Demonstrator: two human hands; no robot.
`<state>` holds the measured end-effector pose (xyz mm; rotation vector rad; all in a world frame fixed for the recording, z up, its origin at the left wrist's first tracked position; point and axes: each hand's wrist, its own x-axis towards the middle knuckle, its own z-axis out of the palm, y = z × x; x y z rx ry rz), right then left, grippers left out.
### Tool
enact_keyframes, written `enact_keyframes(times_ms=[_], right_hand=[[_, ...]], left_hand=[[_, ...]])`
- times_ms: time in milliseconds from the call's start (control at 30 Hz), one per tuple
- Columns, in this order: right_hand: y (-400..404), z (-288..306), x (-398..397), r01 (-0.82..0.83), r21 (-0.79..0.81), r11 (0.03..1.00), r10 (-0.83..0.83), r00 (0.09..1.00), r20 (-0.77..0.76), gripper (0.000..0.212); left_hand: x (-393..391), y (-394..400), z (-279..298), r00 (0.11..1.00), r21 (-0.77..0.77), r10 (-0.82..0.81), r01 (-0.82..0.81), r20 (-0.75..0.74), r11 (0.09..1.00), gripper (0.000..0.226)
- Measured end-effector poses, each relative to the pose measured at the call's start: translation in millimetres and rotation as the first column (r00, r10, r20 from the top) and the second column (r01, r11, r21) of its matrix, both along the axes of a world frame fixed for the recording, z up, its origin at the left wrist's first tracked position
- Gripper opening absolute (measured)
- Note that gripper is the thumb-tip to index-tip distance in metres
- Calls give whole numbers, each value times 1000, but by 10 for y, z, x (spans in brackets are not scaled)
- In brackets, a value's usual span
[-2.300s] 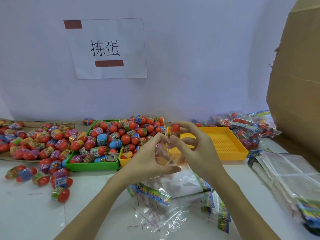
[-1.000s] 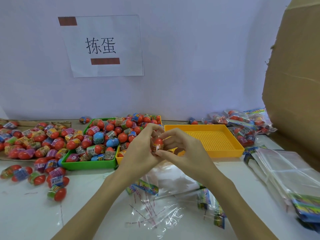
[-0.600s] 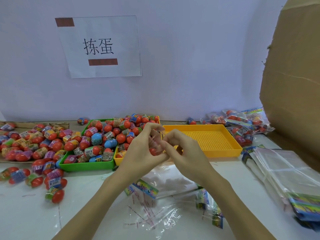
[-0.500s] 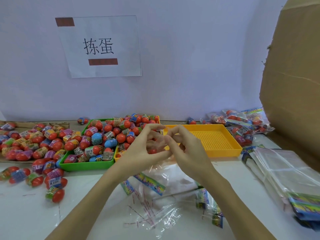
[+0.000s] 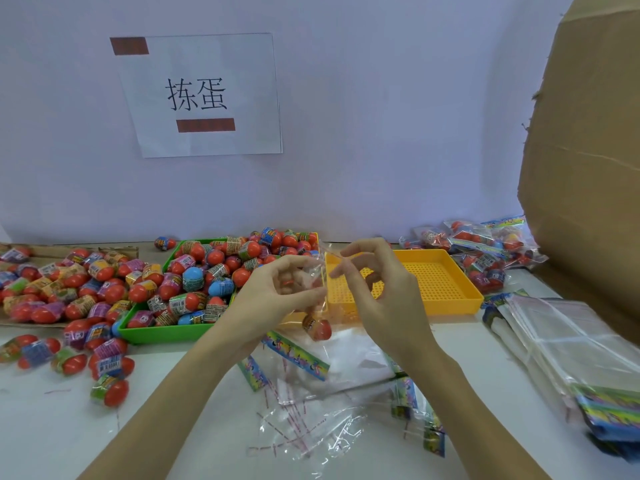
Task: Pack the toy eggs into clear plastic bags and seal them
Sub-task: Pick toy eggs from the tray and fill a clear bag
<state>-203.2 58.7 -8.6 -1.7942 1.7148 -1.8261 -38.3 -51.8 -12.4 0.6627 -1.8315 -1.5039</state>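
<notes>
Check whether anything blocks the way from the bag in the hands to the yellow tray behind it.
Nothing visible does. The clear bag, an egg in its lower end, hangs from the left hand and right hand just in front of the yellow tray, whose visible mesh floor is bare.

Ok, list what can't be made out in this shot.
- Head view: whether the clear bag is sealed; it is see-through and the left hand covers its mouth.
- Egg label: too small and blurred.
- Stack of bags: cut off by the right edge.
- Right hand fingertips: what they pinch is too fine.
</notes>
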Motion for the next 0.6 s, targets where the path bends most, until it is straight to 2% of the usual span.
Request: enact_keyframes(times_ms=[100,233,333,400,433,533,600], right_hand=[[-3,8,7,62,-43,997,-61,998,29,17],[-38,-58,-34,70,40,997,-72,996,48,20],[-85,-170,24,-1,191,982,22,994,-110,22],[-132,-270,121,-32,270,962,105,959,-262,23],[-156,-321,172,-32,309,951,142,930,-340,24],[-210,-431,277,60,370,927,161,828,-538,33],[-236,-454,298,147,367,918,112,794,-598,42]], left_hand=[[46,-54,-8,996,4,84,-84,-26,996,29],[107,-134,50,938,114,295,-278,-182,954,24],[149,-189,68,825,145,497,-475,-270,868,11],[162,-214,67,749,196,576,-542,-329,817,4],[164,-225,61,723,216,597,-557,-348,802,8],[176,-254,44,692,209,621,-589,-367,781,18],[188,-267,44,680,198,622,-597,-389,777,13]])
